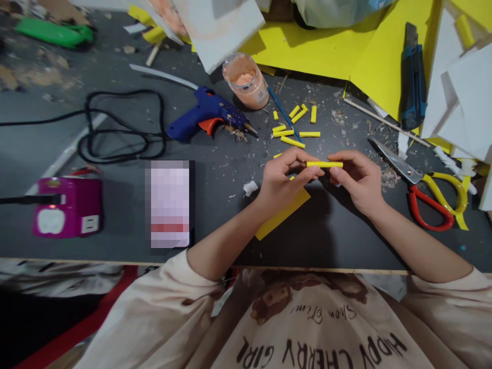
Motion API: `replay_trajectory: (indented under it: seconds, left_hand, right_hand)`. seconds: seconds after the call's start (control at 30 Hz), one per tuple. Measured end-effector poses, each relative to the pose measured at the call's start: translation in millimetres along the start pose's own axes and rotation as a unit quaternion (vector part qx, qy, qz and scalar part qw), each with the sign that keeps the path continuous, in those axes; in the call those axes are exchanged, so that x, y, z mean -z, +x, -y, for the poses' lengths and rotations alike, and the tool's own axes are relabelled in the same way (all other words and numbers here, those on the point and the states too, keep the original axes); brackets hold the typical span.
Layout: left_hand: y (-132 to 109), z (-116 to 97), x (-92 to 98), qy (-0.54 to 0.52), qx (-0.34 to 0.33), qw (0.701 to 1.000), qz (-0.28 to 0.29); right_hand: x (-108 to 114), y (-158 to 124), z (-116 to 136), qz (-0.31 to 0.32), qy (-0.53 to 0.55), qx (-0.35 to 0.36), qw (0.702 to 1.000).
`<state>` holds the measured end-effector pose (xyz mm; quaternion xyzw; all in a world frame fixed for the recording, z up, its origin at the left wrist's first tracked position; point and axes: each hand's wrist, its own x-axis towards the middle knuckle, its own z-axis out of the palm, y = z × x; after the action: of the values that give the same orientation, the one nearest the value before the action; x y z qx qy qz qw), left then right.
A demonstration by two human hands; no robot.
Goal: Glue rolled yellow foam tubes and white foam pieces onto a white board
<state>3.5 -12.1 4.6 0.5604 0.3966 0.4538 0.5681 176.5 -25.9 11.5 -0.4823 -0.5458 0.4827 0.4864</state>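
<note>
A thin yellow paper tube (325, 164) lies level between my two hands, over the dark table. My left hand (286, 171) pinches its left end between thumb and fingers. At the other end, my right hand (357, 179) grips it the same way. Partly under my left hand and forearm rests a flat piece of yellow paper (282, 215). Just beyond my hands are several short yellow tubes (292, 133), scattered around a thin blue stick (282, 110).
Left of my hands are a blue glue gun (215, 113), an open jar of peach paint (246, 82), a phone (169, 205) and a magenta power block (69, 207). To the right lie scissors (418, 184), a wooden stick (384, 120) and a box cutter (413, 77). Yellow sheets (323, 51) cover the back.
</note>
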Motion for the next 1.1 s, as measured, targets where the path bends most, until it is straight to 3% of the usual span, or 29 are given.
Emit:
replay_trajectory:
  seconds: [0.17,0.7,1.1]
  left_hand:
    - [0.2,-4.0,0.9,0.024,-0.008,1.0,0.009]
    - [0.3,-6.0,-1.2,0.122,-0.077,0.99,0.006]
    - [0.8,-8.7,1.8,0.178,-0.098,0.978,0.048]
  right_hand:
    - [0.0,-3.1,-2.0,0.01,0.012,-0.031,0.999]
    - [0.3,-0.6,1.5,0.012,0.024,-0.028,0.999]
    - [-1.0,-2.5,4.2,0.031,0.012,-0.035,0.999]
